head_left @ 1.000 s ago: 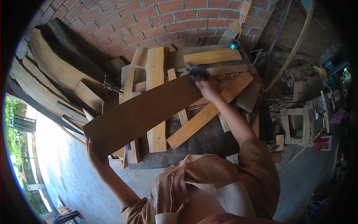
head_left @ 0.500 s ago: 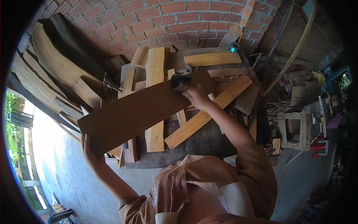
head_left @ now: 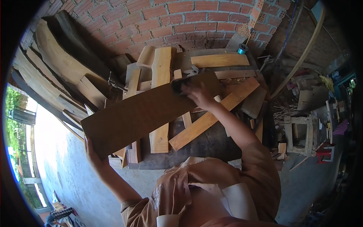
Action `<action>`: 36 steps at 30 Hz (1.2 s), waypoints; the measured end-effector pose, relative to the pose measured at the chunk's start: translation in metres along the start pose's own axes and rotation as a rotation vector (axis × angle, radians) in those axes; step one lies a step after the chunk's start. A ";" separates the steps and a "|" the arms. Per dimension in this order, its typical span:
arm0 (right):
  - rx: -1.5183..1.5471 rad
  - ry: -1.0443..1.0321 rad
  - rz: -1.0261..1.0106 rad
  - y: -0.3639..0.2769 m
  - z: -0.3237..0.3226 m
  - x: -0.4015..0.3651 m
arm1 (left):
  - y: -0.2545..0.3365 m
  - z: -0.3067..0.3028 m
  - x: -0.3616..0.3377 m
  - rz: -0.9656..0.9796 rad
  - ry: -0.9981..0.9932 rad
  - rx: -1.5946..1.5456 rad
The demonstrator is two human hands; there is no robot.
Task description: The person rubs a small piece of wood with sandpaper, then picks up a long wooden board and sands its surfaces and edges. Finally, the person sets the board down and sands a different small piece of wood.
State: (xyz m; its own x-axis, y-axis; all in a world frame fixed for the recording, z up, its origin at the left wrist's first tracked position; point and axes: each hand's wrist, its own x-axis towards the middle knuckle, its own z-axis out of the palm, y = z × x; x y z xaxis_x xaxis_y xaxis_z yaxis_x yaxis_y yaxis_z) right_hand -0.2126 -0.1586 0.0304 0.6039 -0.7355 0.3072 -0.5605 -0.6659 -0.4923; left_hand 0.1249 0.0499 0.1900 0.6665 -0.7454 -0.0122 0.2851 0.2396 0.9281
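Observation:
A long brown board (head_left: pixel 140 113) is held up at a slant above the workbench (head_left: pixel 196 140). My left hand (head_left: pixel 94 153) grips its lower left end, fingers closed at the edge. Near the upper right end, my right hand (head_left: pixel 199 96) is closed round a dark object (head_left: pixel 179 85), which lies against the board's face; what that object is cannot be made out. Beneath the board are a pale plank (head_left: pixel 160 140) and an orange-brown plank (head_left: pixel 215 115) set diagonally on the bench.
Tall curved slabs (head_left: pixel 62 53) lean at the left by a brick wall (head_left: pixel 189 17). A short plank (head_left: pixel 219 60) and a blue spool (head_left: pixel 242 48) lie at the bench's back. A wooden frame (head_left: pixel 301 136) and a red stool (head_left: pixel 325 153) stand at the right.
My right hand and the dark object have shifted slightly down and left along the board's face. The whole view has moved a little; my left hand keeps its hold.

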 end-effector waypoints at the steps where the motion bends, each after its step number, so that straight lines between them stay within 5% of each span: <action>1: -0.102 0.154 0.070 0.018 0.006 0.005 | -0.001 -0.002 0.001 -0.018 0.044 0.008; 3: 0.111 0.081 0.527 0.059 -0.012 0.011 | -0.003 -0.006 0.001 -0.029 0.090 0.019; 4: 0.057 0.382 0.375 0.074 -0.009 0.009 | -0.005 -0.006 -0.001 -0.019 0.092 0.026; 6: 0.084 -0.137 0.696 0.082 -0.014 0.023 | -0.005 -0.005 0.000 -0.012 0.086 0.033; 10: 0.117 0.088 -0.084 -0.031 0.021 0.012 | -0.004 0.000 0.000 -0.056 0.097 -0.001; 13: 0.143 0.060 -0.142 -0.059 0.008 0.006 | -0.003 0.003 0.002 -0.046 0.106 0.018; 15: 0.008 0.110 0.219 -0.008 0.019 0.018 | -0.005 -0.003 -0.002 -0.046 0.129 0.034; 17: 0.425 0.258 0.525 0.050 0.020 0.026 | -0.011 -0.012 -0.005 -0.002 0.016 0.028; 18: 0.176 0.436 0.344 0.072 0.032 0.026 | -0.010 -0.012 -0.009 -0.006 0.018 0.028; 20: 0.185 -0.072 0.642 -0.002 -0.024 0.041 | -0.009 -0.003 -0.013 -0.006 0.083 0.033; 23: 0.091 0.008 0.160 -0.074 0.011 0.027 | -0.005 0.004 -0.014 -0.026 0.091 0.002; 24: 0.094 0.018 0.155 -0.093 0.007 0.019 | -0.004 0.005 -0.015 -0.016 0.087 0.003; 26: 0.156 -0.108 -0.139 -0.123 -0.008 0.013 | -0.003 0.005 -0.016 -0.016 0.022 -0.057; 29: 0.015 0.233 0.179 -0.026 0.033 0.021 | -0.007 0.000 -0.021 0.009 0.080 0.001; 30: 0.356 0.203 0.461 0.012 0.031 0.025 | -0.009 -0.004 -0.021 0.009 0.081 0.000; 32: -0.013 0.492 0.409 0.074 0.034 0.015 | -0.013 -0.009 -0.023 0.022 0.085 0.055; 33: -0.017 0.497 0.410 0.066 0.032 0.016 | -0.012 -0.007 -0.024 0.022 0.080 0.052; 35: 0.193 0.007 0.527 0.020 0.019 0.021 | -0.009 0.001 -0.025 -0.002 0.088 0.016; 36: 0.015 0.100 0.338 -0.035 0.014 0.013 | -0.009 0.004 -0.025 -0.011 0.089 0.013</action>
State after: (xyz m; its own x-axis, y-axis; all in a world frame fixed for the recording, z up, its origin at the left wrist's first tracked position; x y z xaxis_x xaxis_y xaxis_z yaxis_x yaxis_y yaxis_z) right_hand -0.1772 -0.1433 0.0407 0.3264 -0.9232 0.2028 -0.7102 -0.3812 -0.5919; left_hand 0.1034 0.0640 0.1837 0.7225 -0.6892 -0.0548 0.2836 0.2232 0.9326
